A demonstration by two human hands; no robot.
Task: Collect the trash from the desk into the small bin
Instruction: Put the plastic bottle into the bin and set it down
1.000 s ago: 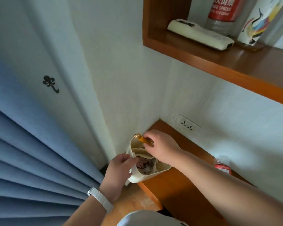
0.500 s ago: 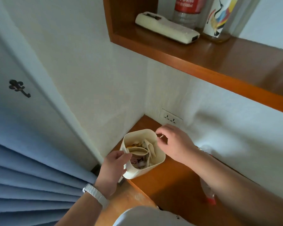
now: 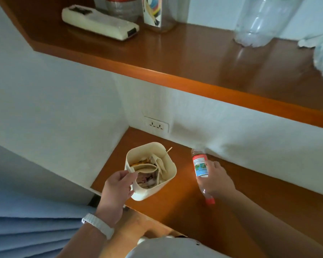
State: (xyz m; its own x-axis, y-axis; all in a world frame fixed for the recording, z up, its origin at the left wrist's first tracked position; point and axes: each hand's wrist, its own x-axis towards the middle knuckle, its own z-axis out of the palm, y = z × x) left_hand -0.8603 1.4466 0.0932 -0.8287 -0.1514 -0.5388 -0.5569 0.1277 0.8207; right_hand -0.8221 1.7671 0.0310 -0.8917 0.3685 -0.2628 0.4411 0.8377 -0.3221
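While the left hand (image 3: 117,189) pinches the near-left rim of the small cream plastic bin (image 3: 167,180), thumb inside and fingers wrapped on the outer wall, the right hand (image 3: 215,181) is laid over the clear plastic bottle with the red cap and red-banded label (image 3: 200,167), fingers curled round its lower half; whether they've fully closed on it, I can't tell. That bottle lies on its side just right of the bin, cap toward the near edge, base toward the far wall. It looks empty, so expect it light, thin-walled and a bit crushable, and prone to roll on this surface; the labelled middle is the place to grab, not the narrow neck. Mind you, the bin's already stuffed with paper, wrappers and a thin stick poking out far side, so it may not fit. Underneath, a glossy orange-brown wooden desk (image 3: 250,205), slick and hard, tucked into a white-walled corner with a twin wall socket (image 3: 156,124), a matching wooden shelf (image 3: 194,58) overhead.
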